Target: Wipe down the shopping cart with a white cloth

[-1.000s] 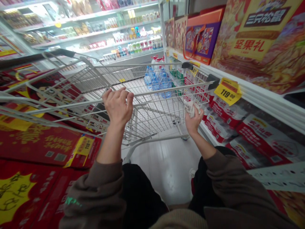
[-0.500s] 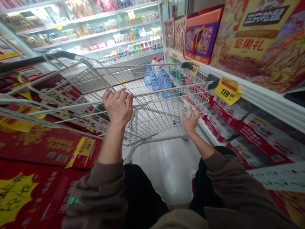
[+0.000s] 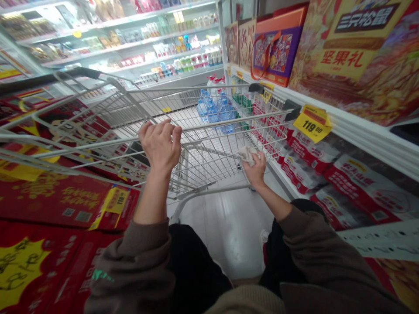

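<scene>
My left hand (image 3: 160, 146) is wrapped around the top rail of a wire shopping cart (image 3: 209, 161), its fingers curled over the bar. My right hand (image 3: 254, 170) is off that rail, just below it, holding a crumpled white tissue (image 3: 247, 155) against the cart's wire side. Inside the cart lie bottled water packs (image 3: 218, 114) in clear plastic, toward the far end. Other cart contents are hard to make out through the mesh.
Stacked red cartons (image 3: 59, 200) line the left side. On the right stands a display case of red-labelled packs (image 3: 310, 163) with a yellow 119.00 price tag (image 3: 312, 124), and gift boxes above. Lit shelves stand ahead. A pale floor (image 3: 229, 235) runs below the cart.
My right hand with the tissue has dropped lower and shifted left, away from the rail. My left hand stays on the rail.
</scene>
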A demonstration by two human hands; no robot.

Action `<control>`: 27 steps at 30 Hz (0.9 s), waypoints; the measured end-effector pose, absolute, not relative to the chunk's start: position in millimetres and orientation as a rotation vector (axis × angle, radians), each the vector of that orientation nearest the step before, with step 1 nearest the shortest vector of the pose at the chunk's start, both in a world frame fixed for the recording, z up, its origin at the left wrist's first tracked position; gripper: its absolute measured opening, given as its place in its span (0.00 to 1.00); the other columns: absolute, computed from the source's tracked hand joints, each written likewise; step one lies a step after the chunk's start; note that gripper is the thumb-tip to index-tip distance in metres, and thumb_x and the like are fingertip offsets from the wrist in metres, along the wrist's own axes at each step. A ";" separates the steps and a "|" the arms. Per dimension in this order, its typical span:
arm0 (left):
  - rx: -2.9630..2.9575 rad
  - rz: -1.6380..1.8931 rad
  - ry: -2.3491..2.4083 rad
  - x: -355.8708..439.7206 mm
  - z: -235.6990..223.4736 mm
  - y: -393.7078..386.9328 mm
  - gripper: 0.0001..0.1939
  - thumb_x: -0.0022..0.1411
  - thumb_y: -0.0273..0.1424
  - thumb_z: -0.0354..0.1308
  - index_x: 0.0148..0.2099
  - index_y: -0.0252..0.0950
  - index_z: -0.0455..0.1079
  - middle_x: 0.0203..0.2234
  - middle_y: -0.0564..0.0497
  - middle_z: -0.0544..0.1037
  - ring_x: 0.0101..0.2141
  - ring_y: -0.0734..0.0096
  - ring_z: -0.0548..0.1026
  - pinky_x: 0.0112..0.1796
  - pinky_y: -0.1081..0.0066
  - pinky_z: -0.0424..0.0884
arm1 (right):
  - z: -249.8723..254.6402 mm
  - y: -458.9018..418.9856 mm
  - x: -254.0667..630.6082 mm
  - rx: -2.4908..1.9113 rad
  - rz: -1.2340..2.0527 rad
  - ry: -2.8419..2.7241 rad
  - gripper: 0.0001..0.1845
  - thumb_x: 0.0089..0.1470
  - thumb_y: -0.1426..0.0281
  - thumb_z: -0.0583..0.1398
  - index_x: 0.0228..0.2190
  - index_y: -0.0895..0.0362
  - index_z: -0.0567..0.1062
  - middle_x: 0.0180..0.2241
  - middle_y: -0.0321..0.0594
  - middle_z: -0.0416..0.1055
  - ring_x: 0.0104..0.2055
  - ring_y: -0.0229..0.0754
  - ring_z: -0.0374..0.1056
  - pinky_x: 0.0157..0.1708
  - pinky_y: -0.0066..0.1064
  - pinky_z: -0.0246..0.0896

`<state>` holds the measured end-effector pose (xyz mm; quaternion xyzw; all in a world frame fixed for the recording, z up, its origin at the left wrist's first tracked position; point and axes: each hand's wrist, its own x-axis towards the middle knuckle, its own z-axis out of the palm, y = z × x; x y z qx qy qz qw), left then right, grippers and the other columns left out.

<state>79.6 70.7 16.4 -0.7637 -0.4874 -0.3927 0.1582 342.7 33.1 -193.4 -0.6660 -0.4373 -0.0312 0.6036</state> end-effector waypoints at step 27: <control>-2.231 -1.178 -1.403 80.9 14.5 71.1 0.25 0.73 0.51 0.40 0.40 0.42 0.71 0.52 0.46 0.80 0.55 0.55 0.73 0.66 0.49 0.49 | -193.3 30.6 329.3 -1.455 -0.230 -1.120 0.23 0.49 0.73 0.61 0.48 0.53 0.79 0.50 0.48 0.65 0.55 0.51 0.62 0.59 0.49 0.62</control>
